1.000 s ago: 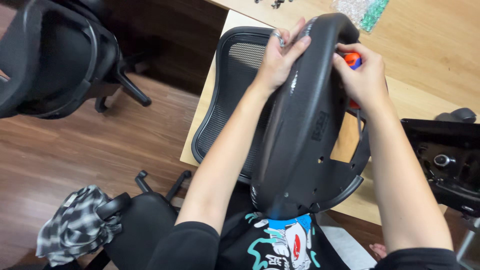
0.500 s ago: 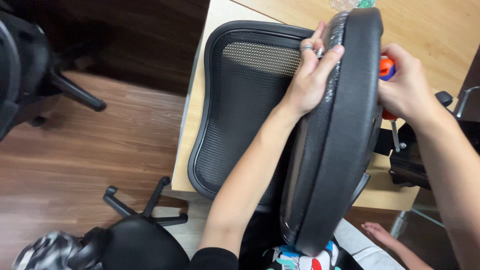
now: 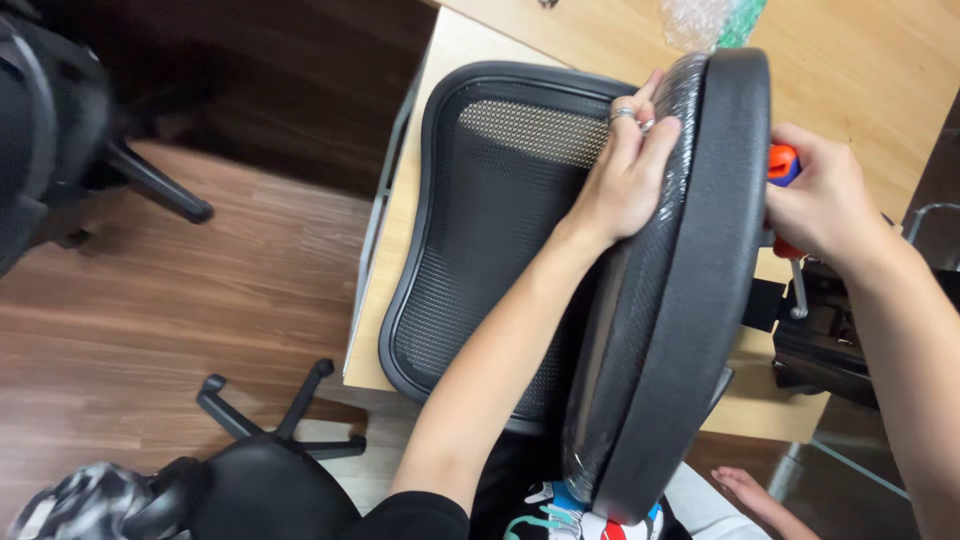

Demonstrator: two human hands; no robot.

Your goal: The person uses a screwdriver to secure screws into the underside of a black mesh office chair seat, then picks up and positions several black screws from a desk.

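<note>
Slippage of the upright chair seat [image 3: 690,300] is risked, since its wrapped edge is only pressed by left hand [image 3: 625,180] fingers while an orange-handled screwdriver [image 3: 782,165] is gripped by the right hand [image 3: 825,195].

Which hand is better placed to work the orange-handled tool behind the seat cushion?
Right hand: it already grips the orange-handled tool. Left hand is steadying the seat cushion.

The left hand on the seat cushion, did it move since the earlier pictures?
No. The left hand stays gripping the seat cushion at its upper edge; only the camera shifted.
</note>
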